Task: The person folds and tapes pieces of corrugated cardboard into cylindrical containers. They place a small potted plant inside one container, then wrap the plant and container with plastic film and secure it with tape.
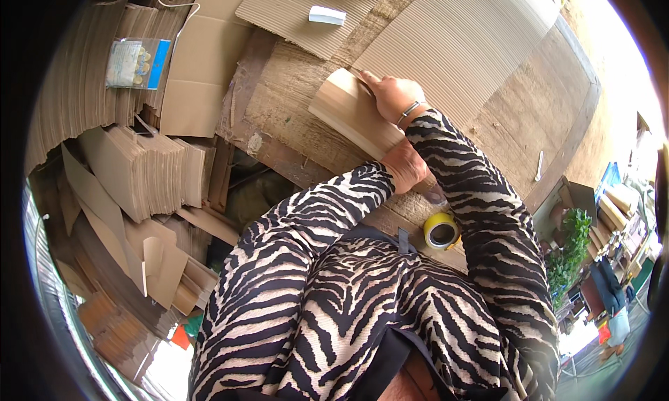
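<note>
Zebra-striped clothing (376, 310) is seen nearest, its two sleeves stretched across the wooden bench (293, 94) so that parts of the surface are hidden. Between the forearms, close to the torso and just beside the right sleeve, a yellow tape roll (440, 231) is set down. Beyond it, the near end of a curved brown cardboard piece (348, 115) is covered by the left hand (406, 165); its fingers are mostly hidden, so whether they are clenched cannot be told. At the far edge of the piece, which is laid on the bench, contact is made by the right hand (397, 96), with a finger stretched along that edge; how firmly it is grasped cannot be told. A bracelet (410, 110) is worn on the right wrist.

To the right, a small metal tool (539, 165) is left on the bench, well apart from both hands. Past the right hand, the bench is covered by a large corrugated sheet (460, 45); to its left, a white piece (326, 15) is carried by a smaller corrugated sheet (300, 7). The left side is crowded by stacked cardboard (115, 171), with a clear packet (137, 64) rested higher up. Far right, green foliage (571, 244) is seen beside clutter.
</note>
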The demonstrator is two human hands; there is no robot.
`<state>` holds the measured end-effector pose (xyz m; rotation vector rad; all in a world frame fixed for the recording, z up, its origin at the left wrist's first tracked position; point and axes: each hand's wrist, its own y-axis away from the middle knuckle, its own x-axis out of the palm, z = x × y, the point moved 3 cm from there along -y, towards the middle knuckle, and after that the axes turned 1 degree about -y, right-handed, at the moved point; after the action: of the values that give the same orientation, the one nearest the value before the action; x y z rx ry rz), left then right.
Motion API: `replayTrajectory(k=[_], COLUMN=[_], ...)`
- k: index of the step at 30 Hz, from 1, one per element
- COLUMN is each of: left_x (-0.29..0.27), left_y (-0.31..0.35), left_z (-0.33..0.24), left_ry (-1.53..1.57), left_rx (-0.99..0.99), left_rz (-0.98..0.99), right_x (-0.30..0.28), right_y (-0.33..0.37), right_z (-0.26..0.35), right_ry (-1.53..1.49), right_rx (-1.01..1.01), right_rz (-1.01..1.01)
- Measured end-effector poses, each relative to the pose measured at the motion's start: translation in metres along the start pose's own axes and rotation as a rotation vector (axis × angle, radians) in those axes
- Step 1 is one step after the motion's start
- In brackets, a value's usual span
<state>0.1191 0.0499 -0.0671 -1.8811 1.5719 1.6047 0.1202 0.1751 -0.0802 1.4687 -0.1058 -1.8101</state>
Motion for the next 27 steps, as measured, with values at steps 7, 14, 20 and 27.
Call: replayTrajectory(k=[7,14,20,27], left_x=[-0.008,0.004,-0.003,-0.005], left_y=[-0.003,-0.003,-0.003,-0.004], left_z=[-0.001,-0.003,-0.003,-0.004], left_ry=[-0.029,-0.145,-0.181,-0.171], left_rx=[0.028,0.014,-0.015,-0.051], left_rz=[0.031,-0.049,-0.303,-0.226], right_x=[-0.011,-0.004,0.001,0.007], right_y=[0.006,0.049,0.095,0.115], right_z=[-0.002,-0.021,-0.062,-0.076], right_ry=[0.054,0.159,0.098,0.123], right_rx=[-0.018,-0.058,0.004,0.005], right_rz=[0.003,0.076,0.165,0.127])
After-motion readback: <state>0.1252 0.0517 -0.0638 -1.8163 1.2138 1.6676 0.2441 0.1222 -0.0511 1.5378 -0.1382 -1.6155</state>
